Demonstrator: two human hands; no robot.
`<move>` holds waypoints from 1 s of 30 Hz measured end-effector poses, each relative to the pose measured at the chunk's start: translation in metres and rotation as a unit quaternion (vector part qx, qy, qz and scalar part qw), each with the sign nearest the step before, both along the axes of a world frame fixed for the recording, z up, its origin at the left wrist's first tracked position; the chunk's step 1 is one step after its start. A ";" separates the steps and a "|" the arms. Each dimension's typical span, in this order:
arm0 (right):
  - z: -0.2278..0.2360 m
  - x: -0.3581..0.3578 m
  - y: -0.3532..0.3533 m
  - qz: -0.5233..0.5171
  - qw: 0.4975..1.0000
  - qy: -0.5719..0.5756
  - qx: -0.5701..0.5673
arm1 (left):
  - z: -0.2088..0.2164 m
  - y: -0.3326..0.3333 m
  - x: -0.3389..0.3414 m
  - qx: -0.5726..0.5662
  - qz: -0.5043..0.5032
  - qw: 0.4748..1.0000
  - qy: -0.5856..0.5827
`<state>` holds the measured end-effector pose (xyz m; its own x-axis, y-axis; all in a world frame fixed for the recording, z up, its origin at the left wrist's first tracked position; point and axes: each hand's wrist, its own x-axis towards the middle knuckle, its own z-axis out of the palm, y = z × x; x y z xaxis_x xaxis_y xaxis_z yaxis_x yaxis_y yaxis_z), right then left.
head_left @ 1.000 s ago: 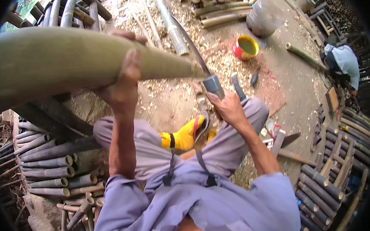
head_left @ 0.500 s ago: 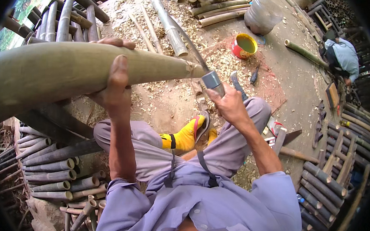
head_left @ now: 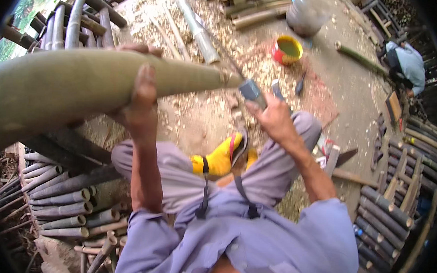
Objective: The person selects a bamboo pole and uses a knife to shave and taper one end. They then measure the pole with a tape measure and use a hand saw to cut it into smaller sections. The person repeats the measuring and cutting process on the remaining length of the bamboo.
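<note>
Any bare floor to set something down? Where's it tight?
Free: floor bordered by the green pole, board and saw; also between bucket and green pole.
Crowded: left pile, right stack, and around the right hand, with knife and knee close.

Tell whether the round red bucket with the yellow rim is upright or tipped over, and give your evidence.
Upright: the bucket shows its open mouth facing up, with its red wall below the rim.

Scattered shavings (head_left: 254, 44) and stacked bamboo (head_left: 67, 209) show a workshop.
</note>
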<state>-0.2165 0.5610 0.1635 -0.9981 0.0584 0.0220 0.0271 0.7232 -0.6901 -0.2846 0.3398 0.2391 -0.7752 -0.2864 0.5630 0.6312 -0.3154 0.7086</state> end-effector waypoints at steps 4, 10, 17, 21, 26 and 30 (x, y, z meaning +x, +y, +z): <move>0.068 0.002 -0.027 0.045 0.943 0.122 -0.306 | -0.002 -0.018 -0.005 0.002 -0.046 0.999 0.016; -0.005 -0.005 -0.013 0.022 0.998 0.009 -0.050 | 0.008 -0.005 -0.001 -0.018 -0.050 0.998 0.016; 0.050 0.006 -0.022 0.044 0.944 0.104 -0.309 | 0.001 -0.009 -0.005 0.002 -0.043 0.999 0.020; 0.067 0.000 -0.040 0.058 0.855 0.334 -0.392 | -0.002 -0.005 -0.008 -0.024 -0.055 0.998 0.030; -0.048 0.013 0.025 -0.039 0.994 -0.094 -0.042 | 0.003 -0.005 -0.007 -0.032 -0.030 0.999 -0.012; -0.014 0.031 0.021 -0.029 0.950 -0.013 -0.312 | 0.003 -0.015 -0.009 0.031 -0.062 0.998 0.010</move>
<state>-0.1858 0.5815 0.1500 -0.9925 0.1070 -0.0593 0.0770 0.1705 -0.9823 -0.2940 0.3251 0.2418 -0.7959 -0.2233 0.5627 0.5979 -0.4354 0.6730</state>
